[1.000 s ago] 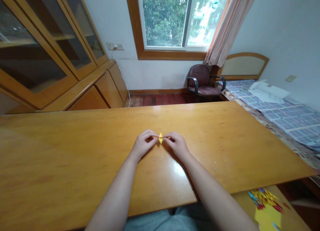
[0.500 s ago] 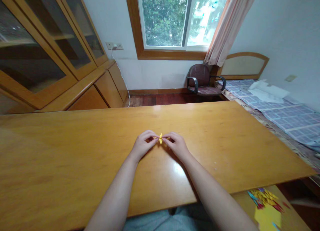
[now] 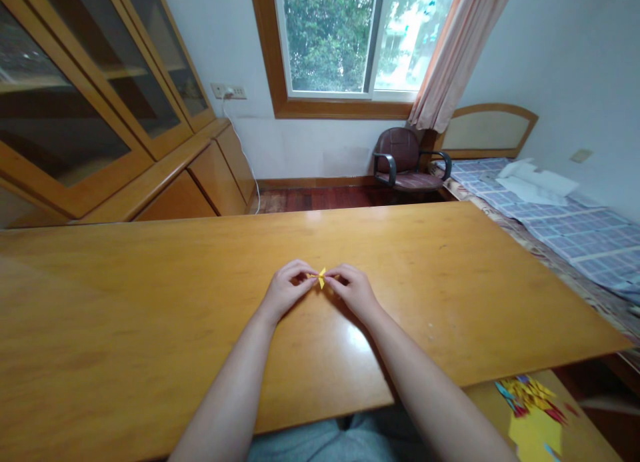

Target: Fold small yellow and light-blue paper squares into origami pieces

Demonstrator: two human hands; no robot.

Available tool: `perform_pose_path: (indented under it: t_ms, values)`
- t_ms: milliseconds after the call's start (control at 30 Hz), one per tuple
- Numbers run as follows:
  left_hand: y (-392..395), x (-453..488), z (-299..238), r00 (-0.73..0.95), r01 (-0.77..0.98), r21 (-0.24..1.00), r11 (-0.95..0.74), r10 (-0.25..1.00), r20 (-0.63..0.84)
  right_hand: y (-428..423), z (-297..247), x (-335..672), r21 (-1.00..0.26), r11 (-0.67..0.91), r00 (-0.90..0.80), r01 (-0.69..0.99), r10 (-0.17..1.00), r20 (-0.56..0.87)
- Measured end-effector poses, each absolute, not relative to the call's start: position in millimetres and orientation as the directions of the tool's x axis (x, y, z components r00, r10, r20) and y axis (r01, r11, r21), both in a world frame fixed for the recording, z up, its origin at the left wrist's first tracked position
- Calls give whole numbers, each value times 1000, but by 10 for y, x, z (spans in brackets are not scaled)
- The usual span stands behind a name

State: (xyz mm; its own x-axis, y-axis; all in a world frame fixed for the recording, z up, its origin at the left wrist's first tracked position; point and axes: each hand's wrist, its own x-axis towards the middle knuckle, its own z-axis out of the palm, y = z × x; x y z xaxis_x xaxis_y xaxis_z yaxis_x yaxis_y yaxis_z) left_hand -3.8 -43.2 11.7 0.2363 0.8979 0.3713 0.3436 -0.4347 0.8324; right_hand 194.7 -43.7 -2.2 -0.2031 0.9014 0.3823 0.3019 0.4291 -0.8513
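Observation:
A small folded piece of yellow paper (image 3: 322,278) is pinched between my two hands above the wooden table (image 3: 150,315). My left hand (image 3: 290,285) grips its left side with thumb and forefinger. From the right, the thumb and forefinger of my right hand (image 3: 353,287) close on its other side. Pointed ends of the paper stick out above and below the fingertips. The finer folds are too small to make out.
At the lower right, a lower surface holds a heap of folded yellow, red and blue paper pieces (image 3: 530,395) and yellow sheets (image 3: 535,435). Beyond the table are a dark red armchair (image 3: 400,155), a bed (image 3: 565,215) and a glass-fronted cabinet (image 3: 145,142).
The yellow paper has tilted very slightly between the fingertips. Both hands stay in nearly the same place with the same pinch.

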Motion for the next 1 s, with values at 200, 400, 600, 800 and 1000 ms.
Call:
perform_pose_path:
  t_ms: [200,400,600,800,1000]
  values:
    - [-432,-32,104,203,360,844,-396,917,344,-441,-15,1952,-875,396,-189,280,916,354]
    - [-410,-36,80,205,375,838,-396,917,342,-439,-20,1950,-899,357,-162,255,932,324]
    - [-400,-38,78,216,392,826,-405,913,345,-424,-42,1949,-908,335,-134,251,941,310]
    - [-411,-33,93,217,380,832,-403,914,343,-422,-40,1950,-924,305,-132,232,951,281]
    - [-423,-23,113,216,366,842,-397,916,338,-423,-45,1949,-918,315,-150,243,947,286]
